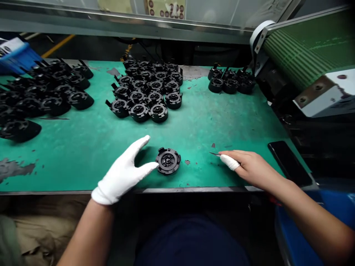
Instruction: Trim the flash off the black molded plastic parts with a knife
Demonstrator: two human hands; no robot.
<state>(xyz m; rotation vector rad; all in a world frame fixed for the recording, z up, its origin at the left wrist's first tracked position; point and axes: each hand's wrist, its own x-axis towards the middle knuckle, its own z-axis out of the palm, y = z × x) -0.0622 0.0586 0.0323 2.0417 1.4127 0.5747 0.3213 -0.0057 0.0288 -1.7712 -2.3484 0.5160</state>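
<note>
A single round black plastic part (168, 160) lies on the green mat (91, 147) near the front edge. My left hand (124, 173), in a white glove, is open beside it, thumb almost touching its left rim and fingers stretched out. My right hand (246, 166) is bare except for a white wrap on one finger. Its fingers are pinched on a small thin blade (214, 153) that points left toward the part, a short gap away.
Groups of the same black parts lie at the back centre (149, 90), back right (230, 81) and far left (41, 92). A black phone (288, 162) lies at the mat's right edge. A green conveyor belt (302, 55) rises at the right. A blue bin (318, 225) stands below right.
</note>
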